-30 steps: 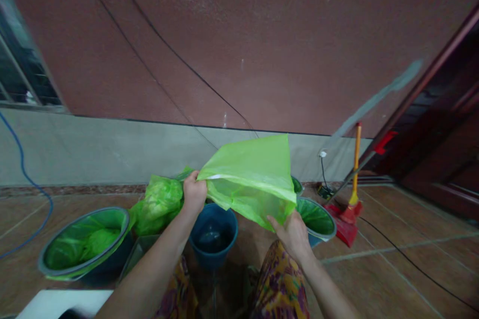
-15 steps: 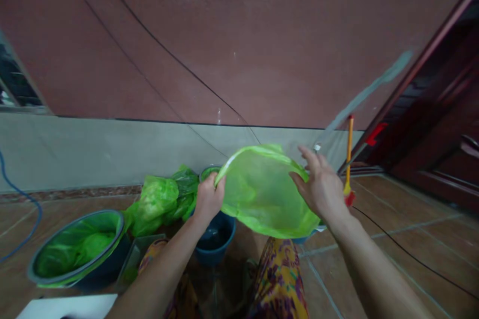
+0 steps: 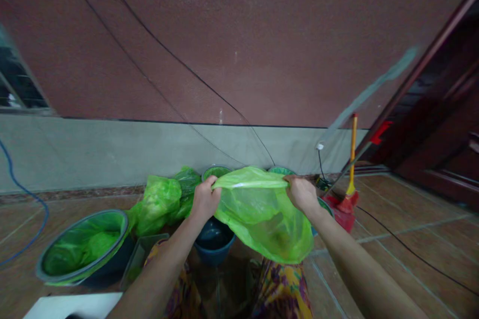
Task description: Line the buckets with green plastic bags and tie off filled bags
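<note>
A translucent green plastic bag is stretched between my two hands above my knees. My left hand grips the left end of its rim, fingers closed. My right hand is closed on the right end, so the rim edge runs nearly straight between them. The lower part of the bag hangs loose and billows towards me. Below my left hand stands a dark blue bucket, partly covered by my hand and the bag.
On the left is a large tub lined with green film, beside full green bags. A white board lies at the lower left. A yellow-handled broom and red dustpan stand right. A blue hose runs along the left.
My right hand has gone from open fingers at the bag's rim to closed on it. The round mouth has been pulled into a straight edge, and the bag hangs lower.
</note>
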Demonstrator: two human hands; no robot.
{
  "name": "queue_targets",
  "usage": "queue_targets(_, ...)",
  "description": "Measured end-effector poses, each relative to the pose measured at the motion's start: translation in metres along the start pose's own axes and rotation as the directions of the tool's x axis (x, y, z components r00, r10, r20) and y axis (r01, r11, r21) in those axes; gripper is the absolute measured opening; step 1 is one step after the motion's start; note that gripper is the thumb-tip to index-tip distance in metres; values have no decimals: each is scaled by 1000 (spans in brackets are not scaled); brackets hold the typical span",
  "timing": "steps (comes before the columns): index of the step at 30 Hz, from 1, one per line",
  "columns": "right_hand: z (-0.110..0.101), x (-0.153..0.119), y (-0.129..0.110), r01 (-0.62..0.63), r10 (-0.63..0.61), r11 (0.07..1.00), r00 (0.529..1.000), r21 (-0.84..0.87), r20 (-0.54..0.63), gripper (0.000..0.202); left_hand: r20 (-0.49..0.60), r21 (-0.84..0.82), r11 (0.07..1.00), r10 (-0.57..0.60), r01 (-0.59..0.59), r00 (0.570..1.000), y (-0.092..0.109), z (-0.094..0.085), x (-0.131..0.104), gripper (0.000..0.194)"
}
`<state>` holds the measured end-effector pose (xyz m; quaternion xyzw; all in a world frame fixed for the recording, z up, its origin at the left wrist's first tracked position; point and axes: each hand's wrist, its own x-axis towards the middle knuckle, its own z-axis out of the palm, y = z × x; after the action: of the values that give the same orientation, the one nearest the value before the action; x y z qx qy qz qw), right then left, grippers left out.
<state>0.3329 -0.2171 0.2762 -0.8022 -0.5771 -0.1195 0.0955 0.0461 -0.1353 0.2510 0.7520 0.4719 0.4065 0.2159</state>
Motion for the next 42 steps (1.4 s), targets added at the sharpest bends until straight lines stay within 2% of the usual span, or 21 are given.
queue_targets(3,-20,-2,2,-70,70,993,998,-92,-3,43,192,29,998,40,-47,981,-13,5,-6,7)
queue_targets(6,-46,-4,10,-69,61,990,996,-124,-63,45,338,120,990,29,-74,941,-30,17,-15,21)
queue_targets(8,-60,-8,17,-64,51,989,994,-131,-96,45,326,189,981,-23,-41,945,-44,26,-20,17)
queue_targets(10,-69,-14,24,-61,44,989,991,-135,-126,42,238,175,982,-107,66,965,-58,34,-23,16)
queue_targets(12,-71,-21,32,-66,44,990,985,-126,-167,42,141,-32,960,-270,277,952,-71,40,-23,20)
queue_targets(13,-70,-24,36,-67,44,991,981,-117,-189,43,111,-203,892,-389,404,914,-77,43,-22,20)
queue_targets(15,-64,-31,44,-48,27,995,975,-92,-219,47,137,-512,645,-590,567,796,-85,47,-20,18)
queue_targets(16,-59,-34,48,-34,15,996,974,-78,-224,48,178,-628,504,-649,593,740,-86,49,-18,16)
queue_targets(17,-54,-37,51,-23,7,998,975,-65,-223,49,218,-716,378,-678,587,702,-87,50,-16,14)
queue_targets(18,-49,-40,54,-16,5,999,976,-49,-217,49,251,-779,277,-685,563,684,-86,50,-15,13)
queue_targets(20,-39,-45,56,-18,18,1000,978,-1,-206,46,309,-860,106,-671,499,674,-81,49,-12,13)
queue_targets(22,-32,-50,55,-18,36,996,976,88,-213,41,362,-880,15,-627,476,690,-73,45,-10,13)
queue_targets(25,-26,-56,52,-17,81,953,976,302,-202,38,453,-861,-3,-457,508,765,-59,35,-8,17)
queue_targets(28,-25,-60,50,-76,170,875,973,478,-157,44,473,-861,48,-293,506,831,-46,23,-7,26)
queue_targets(33,-26,-61,51,-166,321,799,931,578,-176,49,454,-865,156,-166,478,876,-31,4,-3,34)
queue_targets(36,-28,-60,50,-184,376,764,906,619,-196,45,442,-857,227,-136,462,887,-25,-5,1,36)
queue_targets(38,-29,-60,48,-185,428,717,878,672,-215,44,398,-861,276,-156,427,904,-21,-9,5,36)
queue_targets(40,-31,-60,45,-171,491,628,844,759,-216,43,333,-862,334,-197,382,922,-19,-10,9,35)
queue_targets(42,-33,-61,41,-141,546,498,818,856,-182,42,260,-844,413,-239,341,935,-19,-7,14,33)
